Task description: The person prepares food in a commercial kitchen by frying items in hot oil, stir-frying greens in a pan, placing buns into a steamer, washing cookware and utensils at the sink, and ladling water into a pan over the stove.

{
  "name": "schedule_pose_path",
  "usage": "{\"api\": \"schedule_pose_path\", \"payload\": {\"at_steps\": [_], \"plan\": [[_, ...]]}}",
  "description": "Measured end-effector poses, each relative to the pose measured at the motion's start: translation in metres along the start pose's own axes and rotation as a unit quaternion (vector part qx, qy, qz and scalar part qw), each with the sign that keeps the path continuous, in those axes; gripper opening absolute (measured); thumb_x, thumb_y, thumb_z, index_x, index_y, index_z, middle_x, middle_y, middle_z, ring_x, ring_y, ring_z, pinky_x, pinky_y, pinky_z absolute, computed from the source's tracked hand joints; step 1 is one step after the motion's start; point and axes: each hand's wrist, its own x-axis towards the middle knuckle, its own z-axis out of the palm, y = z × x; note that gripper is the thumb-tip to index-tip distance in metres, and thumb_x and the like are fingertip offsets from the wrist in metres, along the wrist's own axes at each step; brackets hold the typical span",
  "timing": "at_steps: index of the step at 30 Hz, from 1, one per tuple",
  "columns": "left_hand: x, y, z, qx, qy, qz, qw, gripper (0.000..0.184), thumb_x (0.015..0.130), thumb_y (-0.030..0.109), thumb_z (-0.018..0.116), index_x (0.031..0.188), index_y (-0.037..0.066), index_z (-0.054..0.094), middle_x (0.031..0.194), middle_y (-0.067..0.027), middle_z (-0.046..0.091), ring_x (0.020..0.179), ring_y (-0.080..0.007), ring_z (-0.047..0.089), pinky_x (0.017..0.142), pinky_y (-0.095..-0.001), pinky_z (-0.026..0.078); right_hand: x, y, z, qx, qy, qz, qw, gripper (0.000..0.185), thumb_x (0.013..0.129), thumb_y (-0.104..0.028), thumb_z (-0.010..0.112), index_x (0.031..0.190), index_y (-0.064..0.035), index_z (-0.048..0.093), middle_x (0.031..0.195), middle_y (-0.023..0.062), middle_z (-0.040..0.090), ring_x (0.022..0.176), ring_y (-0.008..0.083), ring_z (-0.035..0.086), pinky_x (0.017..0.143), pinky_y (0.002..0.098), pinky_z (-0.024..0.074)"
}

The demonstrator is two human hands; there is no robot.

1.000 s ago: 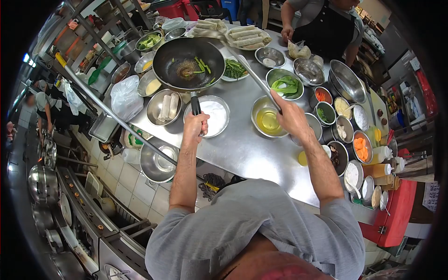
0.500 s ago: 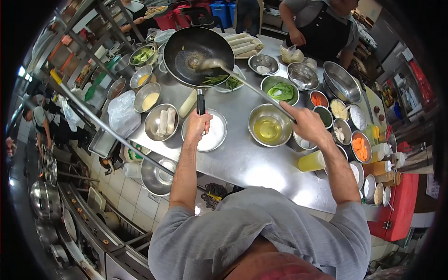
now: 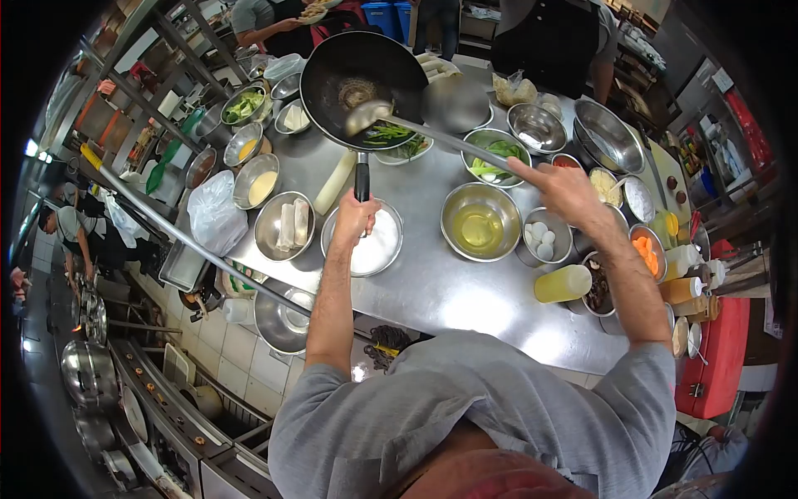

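My left hand is closed around the black handle of a dark wok, held tilted above the far part of the table. A brownish patch marks its inside. My right hand grips a long metal ladle, whose scoop is over the wok's lower right side. Cut green vegetables show beside the scoop. Under my left hand stands a bowl of white powder or grains. Nearest my right hand are a bowl of eggs and a bowl of leafy greens.
A bowl of yellow liquid stands between my arms. A squeeze bottle lies near my right forearm. Ingredient bowls line both sides of the steel table. A long metal pole crosses at left. People stand across the table.
The wok has shifted slightly up and right. My right hand has moved right, and the eggs show more fully. A metal bowl right of the wok is now blurred.
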Motion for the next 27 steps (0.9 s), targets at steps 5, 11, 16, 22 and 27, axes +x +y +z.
{"api": "schedule_pose_path", "payload": {"at_steps": [5,11,16,22,27], "plan": [[0.006,-0.001,-0.002,0.084,0.043,0.027,0.995,0.019,0.069,0.001,0.057,0.078,0.005,0.04,0.05,0.0003,0.041,0.035,-0.0079,0.037,0.03,-0.0239,0.029,-0.001,0.019,-0.016,-0.069,-0.005,0.021,0.997,0.071,0.068,0.006,0.045,0.129,-0.0272,0.04,0.091,0.0107,0.06,0.08,0.0272,0.06,0.068,0.0388,0.0481],[0.017,-0.01,-0.002,0.166,0.083,0.059,0.981,0.015,0.066,0.003,0.055,0.074,0.003,0.042,0.05,-0.0036,0.044,0.036,-0.0115,0.043,0.031,-0.028,0.034,0.042,-0.014,0.032,0.137,0.04,0.111,0.984,0.065,0.07,0.003,0.044,0.13,-0.0199,0.037,0.092,0.0181,0.061,0.083,0.0312,0.061,0.074,0.0432,0.0472],[0.024,-0.006,-0.014,0.222,0.097,0.091,0.966,0.015,0.065,0.005,0.056,0.075,0.002,0.044,0.051,-0.0055,0.046,0.036,-0.0137,0.045,0.033,-0.0297,0.036,0.011,-0.03,0.053,0.143,0.018,0.08,0.986,0.067,0.069,0.001,0.048,0.131,-0.0187,0.034,0.089,0.0172,0.061,0.079,0.0321,0.061,0.069,0.043,0.0486],[0.043,-0.009,-0.028,0.301,0.111,0.081,0.944,0.019,0.065,0.008,0.055,0.078,-0.002,0.048,0.063,-0.0146,0.054,0.055,-0.0244,0.056,0.051,-0.0352,0.044,-0.01,-0.015,0.05,-0.012,-0.001,0.042,0.999,0.069,0.071,-0.002,0.055,0.132,-0.0238,0.032,0.085,0.0136,0.06,0.075,0.0295,0.062,0.062,0.0413,0.0492],[0.056,-0.02,-0.041,0.365,0.141,0.169,0.905,0.021,0.064,0.009,0.056,0.08,-0.004,0.049,0.069,-0.0211,0.057,0.065,-0.0331,0.058,0.059,-0.0376,0.044,-0.017,-0.006,0.021,-0.066,-0.042,0.047,0.996,0.066,0.074,-0.002,0.054,0.132,-0.0253,0.032,0.083,0.0106,0.058,0.076,0.0258,0.061,0.061,0.0383,0.0489]]}}
